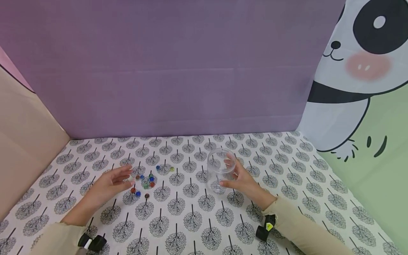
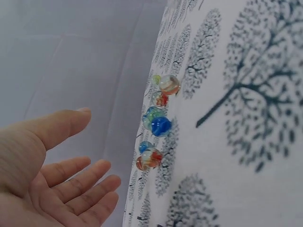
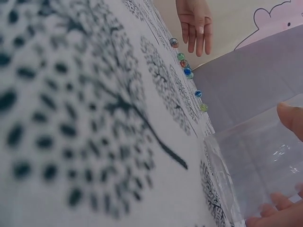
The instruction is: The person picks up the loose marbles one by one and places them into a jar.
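A transparent plastic jar (image 1: pixel 214 179) stands upright on the tablecloth, right of the middle. My right hand (image 1: pixel 244 181) holds its right side, thumb on the near side and fingers round the far side; the right wrist view has the jar wall (image 3: pixel 258 153) between thumb and fingers. Off to the left lie several glass marbles, among them a blue marble (image 1: pixel 138 193), a dark marble (image 1: pixel 147 196) and a yellow marble (image 1: pixel 172 169). Beside this group hovers my left hand (image 1: pixel 111 182), fingers loosely extended. In the left wrist view that hand (image 2: pixel 71 182) is empty, apart from the blue swirled marble (image 2: pixel 161 126).
A white cloth with a tree print (image 1: pixel 176 226) covers the table. Behind it hangs a purple backdrop (image 1: pixel 178 78), with a panda-printed panel (image 1: pixel 341 120) on the right and a beige panel (image 1: pixel 25 141) on the left. Bands with black devices circle both wrists.
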Demonstrator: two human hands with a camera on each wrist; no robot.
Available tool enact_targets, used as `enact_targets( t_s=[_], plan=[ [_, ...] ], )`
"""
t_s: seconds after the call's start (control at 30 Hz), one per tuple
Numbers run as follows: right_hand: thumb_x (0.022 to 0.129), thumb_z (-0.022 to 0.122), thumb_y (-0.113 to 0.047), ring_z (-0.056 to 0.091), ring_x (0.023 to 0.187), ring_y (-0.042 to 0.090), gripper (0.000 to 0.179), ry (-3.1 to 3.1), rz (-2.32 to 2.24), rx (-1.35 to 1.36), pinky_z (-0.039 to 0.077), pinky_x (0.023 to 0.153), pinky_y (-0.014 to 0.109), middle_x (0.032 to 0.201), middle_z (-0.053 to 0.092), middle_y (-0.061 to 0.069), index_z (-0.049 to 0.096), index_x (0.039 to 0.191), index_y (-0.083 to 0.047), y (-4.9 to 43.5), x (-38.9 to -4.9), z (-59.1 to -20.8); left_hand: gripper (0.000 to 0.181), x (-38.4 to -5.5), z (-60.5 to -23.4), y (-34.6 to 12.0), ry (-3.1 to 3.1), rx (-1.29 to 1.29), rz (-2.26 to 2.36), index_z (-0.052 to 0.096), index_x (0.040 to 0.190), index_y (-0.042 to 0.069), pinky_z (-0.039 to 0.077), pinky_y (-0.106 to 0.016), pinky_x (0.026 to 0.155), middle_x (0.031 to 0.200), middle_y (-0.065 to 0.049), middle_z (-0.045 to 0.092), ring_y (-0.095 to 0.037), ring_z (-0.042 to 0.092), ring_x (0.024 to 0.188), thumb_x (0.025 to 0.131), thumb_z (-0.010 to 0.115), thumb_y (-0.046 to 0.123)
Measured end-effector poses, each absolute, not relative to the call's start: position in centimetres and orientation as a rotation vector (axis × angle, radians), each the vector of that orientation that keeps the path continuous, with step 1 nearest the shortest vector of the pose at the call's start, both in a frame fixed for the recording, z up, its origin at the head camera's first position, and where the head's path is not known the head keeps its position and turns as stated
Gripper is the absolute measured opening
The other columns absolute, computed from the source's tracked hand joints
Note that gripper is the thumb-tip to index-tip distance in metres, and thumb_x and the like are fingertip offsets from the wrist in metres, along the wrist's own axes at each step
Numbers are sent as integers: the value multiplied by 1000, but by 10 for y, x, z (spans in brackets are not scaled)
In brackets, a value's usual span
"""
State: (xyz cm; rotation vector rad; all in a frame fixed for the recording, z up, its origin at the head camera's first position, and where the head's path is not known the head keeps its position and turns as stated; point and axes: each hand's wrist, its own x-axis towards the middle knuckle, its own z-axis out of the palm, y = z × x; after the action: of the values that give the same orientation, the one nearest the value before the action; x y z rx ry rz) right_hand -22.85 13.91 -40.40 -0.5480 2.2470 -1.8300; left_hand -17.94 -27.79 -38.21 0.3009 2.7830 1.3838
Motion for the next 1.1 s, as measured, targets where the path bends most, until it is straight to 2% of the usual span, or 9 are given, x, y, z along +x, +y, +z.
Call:
enact_targets(
  t_s=[0.1, 0.23, 0.33, 0.47, 0.53, 0.73, 0.9, 1.1],
  plan=[
    [72, 78, -5, 24, 138, 36, 100, 2247, -1836, -565, 22, 112, 45, 151, 25, 18, 16, 150, -15, 139, -229, -404, 65, -179, -385, -278, 2755, 273, 1400, 34, 141, -5, 46, -46, 94, 136, -27, 45, -46, 47, 120, 90, 64, 24],
    [72, 78, -3, 25, 138, 35, 98, 2246, -1832, -552, 22, 112, 44, 151, 26, 17, 18, 150, -14, 139, -229, -405, 59, -179, -388, -279, 2694, 273, 1473, 39, 136, -7, 49, -24, 88, 133, -28, 47, -42, 50, 117, 90, 64, 19],
    [72, 78, -3, 25, 138, 35, 97, 2244, -1829, -539, 22, 112, 45, 151, 26, 17, 20, 149, -14, 139, -229, -405, 54, -179, -390, -281, 2662, 281, 1513, 42, 133, -9, 45, -13, 84, 131, -28, 49, -27, 57, 112, 89, 63, 15],
    [73, 78, -4, 24, 139, 36, 96, 2234, -1832, -534, 21, 112, 46, 151, 26, 18, 20, 149, -13, 139, -227, -404, 51, -179, -393, -283, 2646, 252, 1521, 47, 130, -9, 45, -13, 83, 128, -26, 53, -3, 59, 100, 89, 64, 16],
    [73, 78, -5, 24, 139, 36, 97, 2224, -1834, -536, 21, 112, 46, 151, 26, 18, 19, 149, -12, 139, -227, -404, 50, -178, -395, -284, 2644, 232, 1510, 49, 129, -7, 45, -13, 83, 127, -24, 55, 3, 58, 96, 89, 65, 19],
    [73, 77, -3, 25, 138, 37, 96, 2204, -1840, -526, 21, 112, 49, 151, 25, 18, 19, 149, -13, 140, -229, -407, 50, -179, -397, -285, 2639, 208, 1449, 54, 125, -6, 47, -17, 84, 123, -20, 60, -1, 62, 94, 87, 68, 22],
    [73, 79, -8, 23, 139, 36, 97, 2199, -1842, -539, 19, 112, 49, 151, 25, 18, 19, 149, -11, 141, -229, -407, 49, -179, -398, -287, 2642, 192, 1408, 55, 124, -8, 50, -28, 87, 119, -20, 62, -4, 63, 95, 87, 68, 22],
    [73, 80, -11, 23, 139, 37, 97, 2178, -1864, -567, 19, 112, 48, 151, 24, 20, 19, 149, -9, 141, -229, -407, 48, -180, -401, -290, 2644, 211, 1384, 56, 123, -6, 50, -21, 82, 120, -19, 62, -7, 62, 98, 87, 68, 22]
  ],
)
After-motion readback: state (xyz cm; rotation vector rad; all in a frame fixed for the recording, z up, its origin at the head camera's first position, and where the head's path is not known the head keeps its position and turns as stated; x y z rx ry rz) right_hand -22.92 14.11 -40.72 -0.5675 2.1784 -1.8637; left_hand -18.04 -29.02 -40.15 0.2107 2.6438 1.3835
